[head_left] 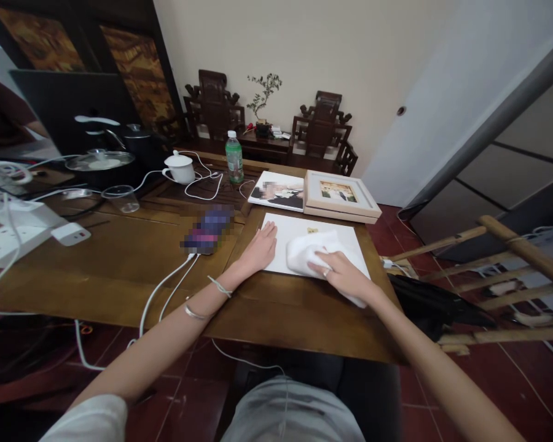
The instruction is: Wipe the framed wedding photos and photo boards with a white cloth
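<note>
A flat white panel, perhaps a photo board or album cover, lies on the table near its right end, with a small gold mark near its top. My left hand rests on the panel's left edge, fingers stretched out and lying flat. In my right hand is a bunched white cloth, pressed against the panel's surface; a corner of it hangs below the hand. Just behind lie a photo print and a pale wooden photo frame with a picture inside.
To the left are a phone with white cables, a plastic cup, a white lidded mug, a green-labelled bottle, a lidded pan and a power strip. A wooden rack stands right of the table.
</note>
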Demonstrator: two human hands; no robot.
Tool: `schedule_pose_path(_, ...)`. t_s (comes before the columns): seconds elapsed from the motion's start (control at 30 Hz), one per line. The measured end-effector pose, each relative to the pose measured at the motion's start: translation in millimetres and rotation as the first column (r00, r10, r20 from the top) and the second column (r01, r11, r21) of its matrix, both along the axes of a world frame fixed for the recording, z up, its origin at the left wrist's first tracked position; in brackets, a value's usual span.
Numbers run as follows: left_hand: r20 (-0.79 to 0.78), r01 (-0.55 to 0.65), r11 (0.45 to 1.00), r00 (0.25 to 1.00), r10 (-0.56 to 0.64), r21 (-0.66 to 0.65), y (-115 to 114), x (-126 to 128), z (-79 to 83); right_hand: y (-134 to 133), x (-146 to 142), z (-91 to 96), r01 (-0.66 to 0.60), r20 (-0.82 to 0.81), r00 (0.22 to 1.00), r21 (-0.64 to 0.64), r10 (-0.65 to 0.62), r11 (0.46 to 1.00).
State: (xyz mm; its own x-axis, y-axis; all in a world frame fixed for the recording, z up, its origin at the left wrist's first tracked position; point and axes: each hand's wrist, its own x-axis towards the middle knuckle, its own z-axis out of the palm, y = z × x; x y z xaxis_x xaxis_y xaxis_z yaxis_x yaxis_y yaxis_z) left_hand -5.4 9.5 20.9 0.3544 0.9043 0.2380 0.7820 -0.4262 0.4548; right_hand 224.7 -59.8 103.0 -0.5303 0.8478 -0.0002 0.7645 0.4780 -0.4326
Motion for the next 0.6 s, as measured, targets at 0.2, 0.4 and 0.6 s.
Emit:
schedule_pose_path(0.2, 0.029, 0.011, 1.0, 1.0, -0.011, 0.003, 2, -2, -2.2, 71, -17, -3.8, 0.038, -0.07, 0.997, 0.134, -0.029, 0.99)
schedule_pose_path(0.4, 0.023, 0.018, 1.0, 1.0, -0.019, 0.016, 4, -3, -4.2, 78, -29, -16.5, 0.05, 0.015, 0.998, 0.236, -0.055, 0.97)
schedule_pose_path(0.6, 0.012, 0.009, 1.0, 1.0, -0.009, 0.028, 3, -1, -4.3, 2, -23, -17.7, -0.07, 0.103, 0.994, 0.229, 0.047, 0.971)
